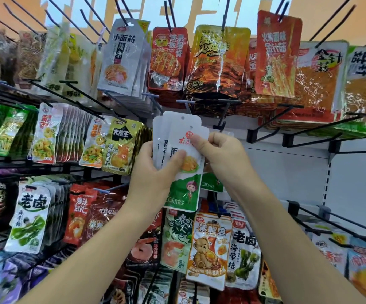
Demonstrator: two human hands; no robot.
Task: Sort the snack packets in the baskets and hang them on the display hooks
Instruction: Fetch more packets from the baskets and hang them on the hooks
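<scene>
A fanned stack of white snack packets with green bottoms (183,137) is held up in front of the display wall, punch holes at the top. My left hand (155,170) grips the stack from the left, thumb across the front packet. My right hand (218,151) pinches the upper right of the front packet. Just above and right of the stack, a black display hook (223,119) sticks out with nothing on it. No basket is in view.
Rows of hooks carry hanging packets: grey ones (125,58) and red ones (169,60) above, yellow-black ones (120,145) to the left, a bear-printed packet (210,249) below. Bare hooks (309,132) project from the grey panel at the right.
</scene>
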